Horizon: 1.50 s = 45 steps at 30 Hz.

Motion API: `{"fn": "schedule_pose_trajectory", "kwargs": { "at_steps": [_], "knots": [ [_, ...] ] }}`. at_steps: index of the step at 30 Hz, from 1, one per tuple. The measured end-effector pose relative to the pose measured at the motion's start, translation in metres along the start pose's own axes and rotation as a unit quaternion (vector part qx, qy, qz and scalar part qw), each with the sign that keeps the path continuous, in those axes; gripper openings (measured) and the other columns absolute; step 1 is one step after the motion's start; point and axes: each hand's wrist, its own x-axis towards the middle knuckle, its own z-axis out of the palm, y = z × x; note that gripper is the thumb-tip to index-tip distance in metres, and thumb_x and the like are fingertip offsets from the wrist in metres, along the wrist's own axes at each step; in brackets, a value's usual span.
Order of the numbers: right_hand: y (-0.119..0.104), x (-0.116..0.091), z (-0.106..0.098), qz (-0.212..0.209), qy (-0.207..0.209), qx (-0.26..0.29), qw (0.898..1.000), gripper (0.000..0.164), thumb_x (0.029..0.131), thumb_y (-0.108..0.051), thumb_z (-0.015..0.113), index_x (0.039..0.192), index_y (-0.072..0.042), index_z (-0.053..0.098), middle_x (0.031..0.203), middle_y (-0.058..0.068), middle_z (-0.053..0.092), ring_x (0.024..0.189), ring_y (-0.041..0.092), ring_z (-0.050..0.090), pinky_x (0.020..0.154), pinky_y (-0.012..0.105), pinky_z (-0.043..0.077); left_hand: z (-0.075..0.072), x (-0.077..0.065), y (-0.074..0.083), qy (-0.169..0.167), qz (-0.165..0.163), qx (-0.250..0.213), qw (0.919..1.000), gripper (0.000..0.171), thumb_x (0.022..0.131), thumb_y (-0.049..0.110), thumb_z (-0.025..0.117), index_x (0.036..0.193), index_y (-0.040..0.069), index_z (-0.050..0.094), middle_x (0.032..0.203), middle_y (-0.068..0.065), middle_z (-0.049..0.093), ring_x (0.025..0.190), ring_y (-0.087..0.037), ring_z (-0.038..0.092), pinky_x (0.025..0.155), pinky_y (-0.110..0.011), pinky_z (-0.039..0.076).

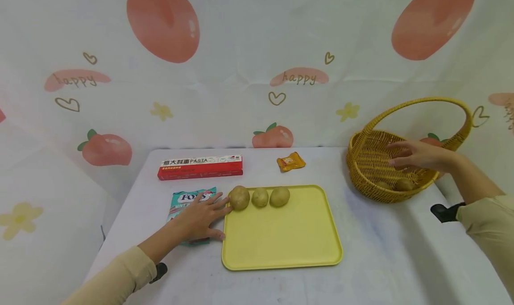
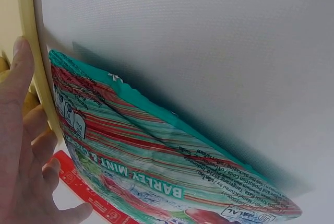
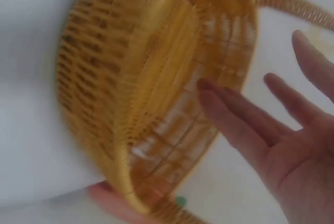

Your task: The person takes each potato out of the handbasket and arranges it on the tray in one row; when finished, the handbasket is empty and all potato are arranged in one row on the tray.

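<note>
Right grip (image 1: pixel 417 155), loosely spread, could snag the handle (image 1: pixel 421 101) arching above it, tipping the basket (image 1: pixel 363 185); spread left grip (image 1: pixel 201 218) could roll the potato (image 1: pixel 239 198) beside it.

A white cloth backdrop (image 1: pixel 233 108) with pink peaches (image 1: pixel 162 26) and yellow flowers (image 1: pixel 20 220) lines the far edge of a flat white table (image 1: pixel 281 288).

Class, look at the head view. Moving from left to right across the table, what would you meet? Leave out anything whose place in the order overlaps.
Teal mint packet → left round item → middle round item → right round item → wicker basket
</note>
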Motion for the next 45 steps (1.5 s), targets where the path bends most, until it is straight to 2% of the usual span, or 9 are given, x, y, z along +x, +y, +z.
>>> {"fn": "schedule_pose_trajectory", "kwargs": {
  "at_steps": [7, 11, 14, 22, 27, 33, 40, 43, 45],
  "knots": [
    [0.022, 0.005, -0.012, 0.075, -0.042, 0.019, 0.996, 0.080, 0.104, -0.032, 0.053, 0.148, 0.019, 0.009, 0.145, 0.048, 0.023, 0.115, 0.046, 0.060, 0.091, 0.046, 0.055, -0.001, 0.000, 0.000, -0.001, -0.001, -0.003, 1.0000, 0.082, 0.084, 0.071, 0.058, 0.149, 0.021, 0.049, 0.159, -0.005, 0.037, 0.148, -0.035, 0.026, 0.112, -0.068, 0.022],
    [0.027, 0.008, -0.016, 0.109, -0.082, 0.036, 0.990, 0.086, 0.106, -0.034, 0.047, 0.147, 0.021, -0.004, 0.145, 0.052, 0.010, 0.120, 0.053, 0.053, 0.093, 0.048, 0.054, 0.000, 0.000, 0.000, -0.001, 0.000, 0.000, 1.0000, 0.082, 0.084, 0.071, 0.058, 0.149, 0.022, 0.048, 0.159, -0.005, 0.037, 0.148, -0.035, 0.025, 0.112, -0.068, 0.022],
    [0.029, 0.011, -0.016, 0.134, -0.103, 0.053, 0.984, 0.087, 0.107, -0.036, 0.044, 0.144, 0.024, -0.008, 0.141, 0.056, 0.009, 0.122, 0.057, 0.049, 0.093, 0.049, 0.054, 0.002, 0.000, 0.001, -0.002, 0.001, 0.002, 1.0000, 0.082, 0.084, 0.072, 0.058, 0.149, 0.023, 0.048, 0.159, -0.005, 0.036, 0.149, -0.035, 0.025, 0.112, -0.067, 0.022],
    [0.039, 0.021, -0.015, 0.171, -0.127, 0.083, 0.974, 0.081, 0.107, -0.029, 0.042, 0.142, 0.026, -0.005, 0.134, 0.059, 0.021, 0.126, 0.062, 0.041, 0.094, 0.050, 0.053, 0.002, 0.000, 0.000, -0.003, 0.000, 0.000, 1.0000, 0.083, 0.084, 0.072, 0.058, 0.149, 0.023, 0.048, 0.159, -0.004, 0.037, 0.149, -0.034, 0.025, 0.113, -0.067, 0.022],
    [0.042, 0.026, -0.019, 0.187, -0.135, 0.088, 0.969, 0.082, 0.107, -0.029, 0.043, 0.140, 0.028, -0.006, 0.132, 0.059, 0.025, 0.124, 0.060, 0.045, 0.095, 0.050, 0.052, 0.002, 0.000, 0.000, 0.000, 0.003, 0.003, 1.0000, 0.082, 0.084, 0.072, 0.058, 0.149, 0.023, 0.049, 0.158, -0.004, 0.038, 0.149, -0.033, 0.026, 0.113, -0.066, 0.023],
    [0.041, 0.027, -0.020, 0.203, -0.143, 0.065, 0.966, 0.084, 0.106, -0.032, 0.044, 0.137, 0.031, -0.001, 0.116, 0.043, 0.057, 0.113, 0.049, 0.060, 0.093, 0.049, 0.054, 0.003, -0.001, 0.000, 0.003, 0.007, -0.001, 1.0000, 0.082, 0.084, 0.071, 0.059, 0.149, 0.022, 0.049, 0.158, -0.005, 0.038, 0.148, -0.034, 0.026, 0.112, -0.067, 0.024],
    [0.047, 0.031, -0.017, 0.202, -0.148, 0.084, 0.964, 0.089, 0.105, -0.035, 0.047, 0.140, 0.027, -0.007, 0.130, 0.051, 0.039, 0.112, 0.048, 0.059, 0.092, 0.048, 0.054, 0.002, -0.001, 0.000, 0.001, 0.004, 0.003, 1.0000, 0.082, 0.084, 0.071, 0.059, 0.149, 0.022, 0.048, 0.159, -0.004, 0.037, 0.148, -0.034, 0.026, 0.113, -0.067, 0.024],
    [0.049, 0.031, -0.018, 0.206, -0.143, 0.071, 0.965, 0.085, 0.104, -0.036, 0.049, 0.139, 0.027, 0.005, 0.122, 0.043, 0.052, 0.103, 0.034, 0.064, 0.090, 0.044, 0.056, 0.003, 0.000, 0.000, 0.002, 0.003, 0.006, 1.0000, 0.083, 0.084, 0.072, 0.058, 0.149, 0.022, 0.048, 0.159, -0.004, 0.037, 0.149, -0.033, 0.025, 0.113, -0.066, 0.023],
    [0.049, 0.031, -0.018, 0.201, -0.145, 0.067, 0.966, 0.081, 0.104, -0.036, 0.049, 0.139, 0.027, 0.011, 0.117, 0.033, 0.060, 0.103, 0.032, 0.065, 0.090, 0.044, 0.056, 0.002, 0.000, -0.001, 0.000, 0.001, 0.008, 1.0000, 0.083, 0.084, 0.073, 0.057, 0.150, 0.023, 0.047, 0.159, -0.004, 0.037, 0.149, -0.033, 0.025, 0.113, -0.066, 0.023]
  ]
}}
